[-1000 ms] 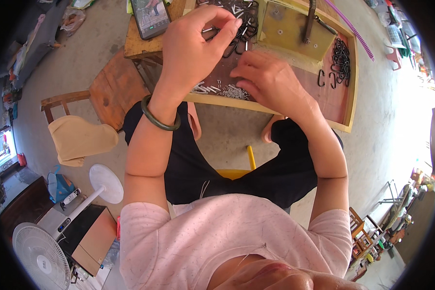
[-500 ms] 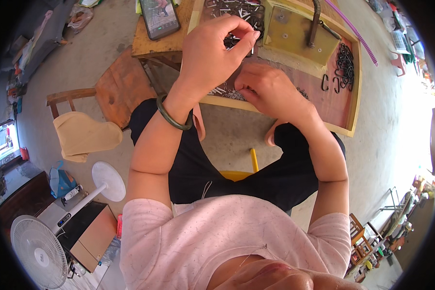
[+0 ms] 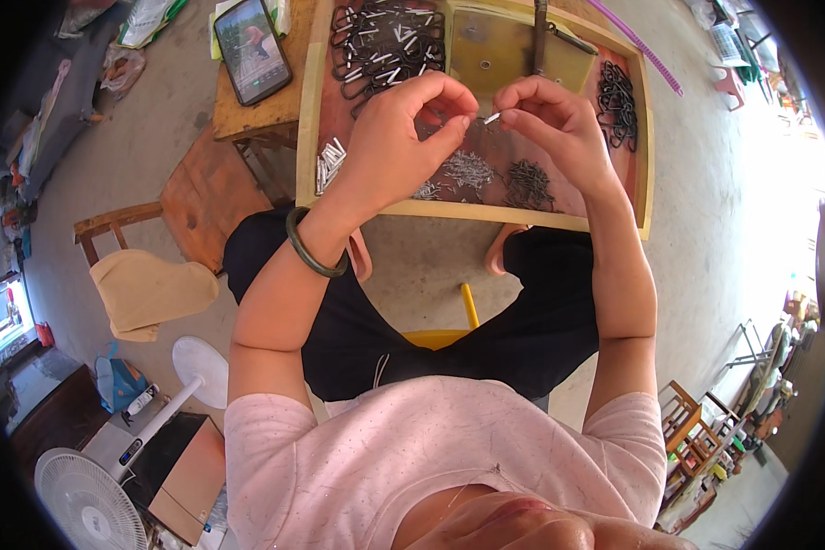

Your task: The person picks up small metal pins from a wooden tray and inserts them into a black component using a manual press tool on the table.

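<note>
No text or number can be read. Marks on the phone screen (image 3: 251, 50) and fan hub (image 3: 95, 523) are too small.

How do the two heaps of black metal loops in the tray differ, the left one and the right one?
The left heap mixes black with silver; the right heap looks all black. The left heap spreads wider, while the right heap is bunched in a narrower strip along the edge. Both lie in the same wood-rimmed tray and contain black looped pieces.
</note>
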`<state>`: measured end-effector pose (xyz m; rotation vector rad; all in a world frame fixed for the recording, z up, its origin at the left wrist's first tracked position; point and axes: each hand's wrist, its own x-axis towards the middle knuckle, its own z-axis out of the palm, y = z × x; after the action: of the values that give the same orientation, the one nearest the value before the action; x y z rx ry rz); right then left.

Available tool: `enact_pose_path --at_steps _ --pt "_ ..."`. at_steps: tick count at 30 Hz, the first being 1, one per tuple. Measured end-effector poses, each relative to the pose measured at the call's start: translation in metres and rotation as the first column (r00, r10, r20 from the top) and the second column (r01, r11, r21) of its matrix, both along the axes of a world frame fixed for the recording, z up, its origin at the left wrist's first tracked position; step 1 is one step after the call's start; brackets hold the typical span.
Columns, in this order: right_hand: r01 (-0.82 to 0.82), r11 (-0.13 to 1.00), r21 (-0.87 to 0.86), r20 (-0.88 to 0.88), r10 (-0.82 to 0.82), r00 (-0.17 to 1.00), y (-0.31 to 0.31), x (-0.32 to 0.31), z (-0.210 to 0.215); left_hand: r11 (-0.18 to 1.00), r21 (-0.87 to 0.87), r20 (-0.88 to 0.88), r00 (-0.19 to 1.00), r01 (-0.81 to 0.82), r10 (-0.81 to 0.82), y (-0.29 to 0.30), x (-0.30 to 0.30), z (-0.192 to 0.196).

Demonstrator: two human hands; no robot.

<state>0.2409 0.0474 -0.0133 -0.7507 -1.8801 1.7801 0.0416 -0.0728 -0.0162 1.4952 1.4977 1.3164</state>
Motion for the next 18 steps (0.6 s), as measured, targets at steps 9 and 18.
enact_pose_path --at_steps 9,18 --pt "-0.021 0.951 0.308 0.007 0.02 1.0 -0.004 0.003 -0.001 0.998 -0.058 -0.039 0.999 0.031 -0.034 0.008 0.019 0.002" --pt "-0.246 0.568 0.786 0.409 -0.179 0.895 -0.023 0.025 0.003 0.998 -0.063 0.224 0.974 -0.018 0.031 0.015 0.012 -0.002"
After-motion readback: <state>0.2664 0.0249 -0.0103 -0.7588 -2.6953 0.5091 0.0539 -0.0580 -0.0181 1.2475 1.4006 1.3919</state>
